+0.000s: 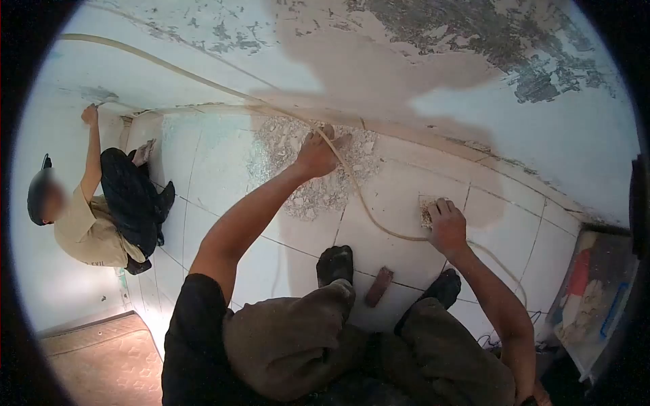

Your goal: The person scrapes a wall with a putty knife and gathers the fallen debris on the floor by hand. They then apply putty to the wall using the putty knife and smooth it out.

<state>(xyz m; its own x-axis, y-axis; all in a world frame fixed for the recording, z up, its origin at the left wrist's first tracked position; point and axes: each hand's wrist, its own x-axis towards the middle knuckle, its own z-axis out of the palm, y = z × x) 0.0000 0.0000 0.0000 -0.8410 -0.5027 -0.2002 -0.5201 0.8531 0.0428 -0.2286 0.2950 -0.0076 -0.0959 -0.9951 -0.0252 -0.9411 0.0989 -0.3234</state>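
Observation:
My left hand is over a pile of pale plaster chips and dust at the foot of the wall. A thin beige hose crosses this hand and bends sharply there, with the fingers closed around it; part of the grip is hidden. My right hand is low over the tiles, its fingers wrapped round a rough, yellowish, sponge-like block. Below that hand the hose runs on along the floor to the right.
A reddish-brown block lies between my feet. To the left, a person squats, one hand at the wall. The wall has peeled grey patches. A clear plastic container stands at right, a mattress at lower left.

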